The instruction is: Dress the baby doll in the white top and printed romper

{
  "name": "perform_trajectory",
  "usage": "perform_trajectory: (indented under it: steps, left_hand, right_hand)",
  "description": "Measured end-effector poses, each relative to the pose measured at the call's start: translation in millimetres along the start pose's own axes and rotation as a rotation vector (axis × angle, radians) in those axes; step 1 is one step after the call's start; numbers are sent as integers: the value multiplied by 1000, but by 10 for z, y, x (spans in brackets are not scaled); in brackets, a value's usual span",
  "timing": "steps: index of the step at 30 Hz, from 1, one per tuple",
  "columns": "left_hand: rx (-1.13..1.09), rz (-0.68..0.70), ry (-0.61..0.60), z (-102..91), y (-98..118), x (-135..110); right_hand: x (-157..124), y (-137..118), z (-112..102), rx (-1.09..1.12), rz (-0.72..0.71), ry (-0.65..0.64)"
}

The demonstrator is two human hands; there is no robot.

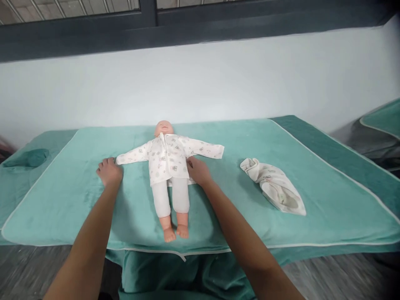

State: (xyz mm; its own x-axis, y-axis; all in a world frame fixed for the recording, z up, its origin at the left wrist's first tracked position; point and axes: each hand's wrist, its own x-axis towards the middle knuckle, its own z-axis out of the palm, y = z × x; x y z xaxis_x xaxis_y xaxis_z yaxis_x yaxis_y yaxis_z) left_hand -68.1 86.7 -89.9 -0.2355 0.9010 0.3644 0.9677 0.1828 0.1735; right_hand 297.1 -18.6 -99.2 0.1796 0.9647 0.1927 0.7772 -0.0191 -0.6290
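Observation:
A baby doll (163,127) lies on its back on a green padded bed (218,212), head toward the wall, bare feet toward me. It wears a white printed baby shirt (165,160), both sleeves stretched out sideways, and white trousers (180,196). My left hand (109,171) rests on the bed with fingers apart, beside the cuff of the sleeve on the left. My right hand (198,170) is closed at the shirt's side edge, just under the other sleeve. Its fingertips are partly hidden against the fabric.
To the right lies a crumpled white printed garment (275,183). Behind the bed runs a white wall (200,83) below a dark window frame (200,29). Part of another green padded surface (384,118) shows at the far right.

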Motion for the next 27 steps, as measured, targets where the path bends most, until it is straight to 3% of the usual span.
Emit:
perform_trajectory:
  steps: [3, 7, 11, 15, 19, 23, 27]
  left_hand:
    - [-31, -8, 17, -27, 9, -8]
    - [-142, -87, 120, -144, 14, -123]
    - [-392, -151, 171, -212, 35, -341]
    - [-574, -53, 14, -206, 159, -528]
    - [-752, 29, -173, -232, 451, -611]
    - [-949, -26, -286, -255, 831, -642]
    - [-1072, -25, -333, -225, 1125, -642]
  right_hand:
    - [23, 37, -19, -6, 53, 27]
    - [299, -45, -30, -179, 186, 28]
    - [485, -118, 10, -215, 175, 19]
    - [410, -74, 32, -215, 129, 9]
    - [308, -75, 0, -169, 69, 53]
    - [280, -120, -15, -34, -173, 213]
    - [358, -60, 22, 226, -317, 171]
